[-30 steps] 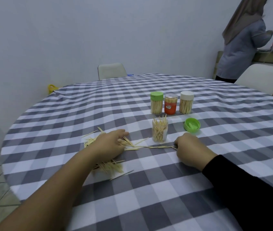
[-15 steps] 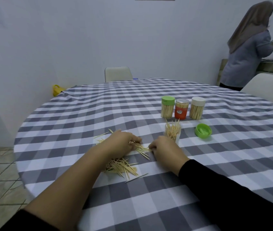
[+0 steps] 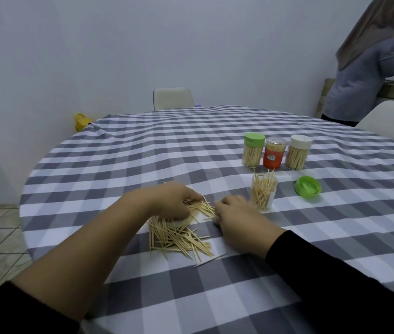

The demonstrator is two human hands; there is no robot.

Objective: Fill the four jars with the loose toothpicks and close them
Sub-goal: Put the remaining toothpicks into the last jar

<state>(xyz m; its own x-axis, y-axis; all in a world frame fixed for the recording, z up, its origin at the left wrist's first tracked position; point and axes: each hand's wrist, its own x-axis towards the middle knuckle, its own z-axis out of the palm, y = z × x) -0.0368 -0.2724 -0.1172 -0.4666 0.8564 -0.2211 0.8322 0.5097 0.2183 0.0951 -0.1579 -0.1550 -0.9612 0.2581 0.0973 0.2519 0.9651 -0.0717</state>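
Now I see both grips, left hand (image 3: 172, 203) and right hand (image 3: 237, 218), curled, pinching loose toothpicks (image 3: 179, 237) between them on the table (image 3: 143, 153).

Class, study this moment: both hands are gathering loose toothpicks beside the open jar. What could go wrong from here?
1. The open jar stands right beside the right hand; a nudge might tip it and spill its toothpicks.
2. Its toothpicks lean at all angles above the rim, so the green lid may not close until they are pressed down.
3. The loose toothpicks lie crisscrossed near the table edge; sweeping with the left hand could push some off.
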